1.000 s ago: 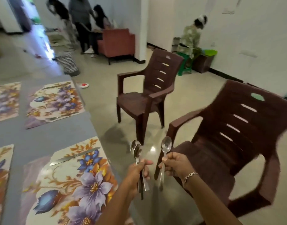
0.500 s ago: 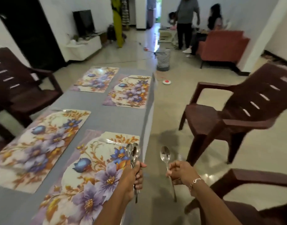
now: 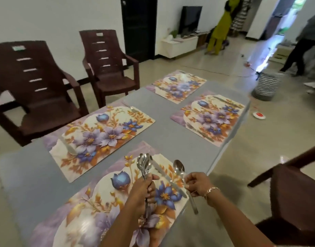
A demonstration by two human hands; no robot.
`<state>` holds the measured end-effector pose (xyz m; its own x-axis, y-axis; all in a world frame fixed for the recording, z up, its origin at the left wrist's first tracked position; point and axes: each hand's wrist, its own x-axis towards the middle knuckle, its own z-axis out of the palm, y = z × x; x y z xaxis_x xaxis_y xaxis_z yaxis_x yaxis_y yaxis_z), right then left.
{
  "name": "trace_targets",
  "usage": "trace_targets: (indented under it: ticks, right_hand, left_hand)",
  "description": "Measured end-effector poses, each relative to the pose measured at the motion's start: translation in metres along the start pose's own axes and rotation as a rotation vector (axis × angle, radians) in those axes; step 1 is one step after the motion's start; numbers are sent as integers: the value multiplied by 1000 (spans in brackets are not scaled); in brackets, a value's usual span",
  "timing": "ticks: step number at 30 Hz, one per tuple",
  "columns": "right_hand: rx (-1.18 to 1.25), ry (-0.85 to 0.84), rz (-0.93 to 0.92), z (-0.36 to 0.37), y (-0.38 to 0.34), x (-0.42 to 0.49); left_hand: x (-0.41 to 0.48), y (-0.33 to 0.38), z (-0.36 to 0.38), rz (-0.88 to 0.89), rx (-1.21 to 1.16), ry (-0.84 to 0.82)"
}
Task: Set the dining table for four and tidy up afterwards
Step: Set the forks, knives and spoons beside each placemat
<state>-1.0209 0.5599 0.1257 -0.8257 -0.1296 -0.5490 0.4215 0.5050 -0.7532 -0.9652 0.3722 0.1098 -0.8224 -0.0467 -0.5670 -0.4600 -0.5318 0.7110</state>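
My left hand (image 3: 142, 191) grips a bunch of steel spoons (image 3: 144, 164), bowls up, above the nearest floral placemat (image 3: 92, 207). My right hand (image 3: 197, 184) pinches a single spoon (image 3: 179, 168) by its handle, over the right edge of that mat. A table knife (image 3: 168, 177) lies on the mat between my hands. The grey table (image 3: 163, 139) carries several floral placemats; the far right one (image 3: 209, 118) and the left one (image 3: 101, 138) each show a knife and a fork lying on them.
Two brown plastic chairs (image 3: 37, 90) (image 3: 110, 68) stand along the far left side, another chair (image 3: 293, 193) at my right. A striped basket (image 3: 267, 86) and a small red-and-white object (image 3: 259, 115) sit on the floor. People stand in the background.
My view has swung left from the chairs to the table. Both hands, still holding the spoons, have moved from beside the table edge to above the nearest placemat.
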Motion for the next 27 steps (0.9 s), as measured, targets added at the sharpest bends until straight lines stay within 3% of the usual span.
trace_targets:
  ticks: [11,20,27]
  right_hand:
    - [-444,-92,-136,17,-29,87]
    - [-642,-176,-318,13,-35,105]
    - [-775,-243,-476,0,-36,113]
  left_hand:
    - [2,-1,-15,76,-139,229]
    - [-11,-11,16,146,-250,379]
    - [-9,-23,44,221,-194,516]
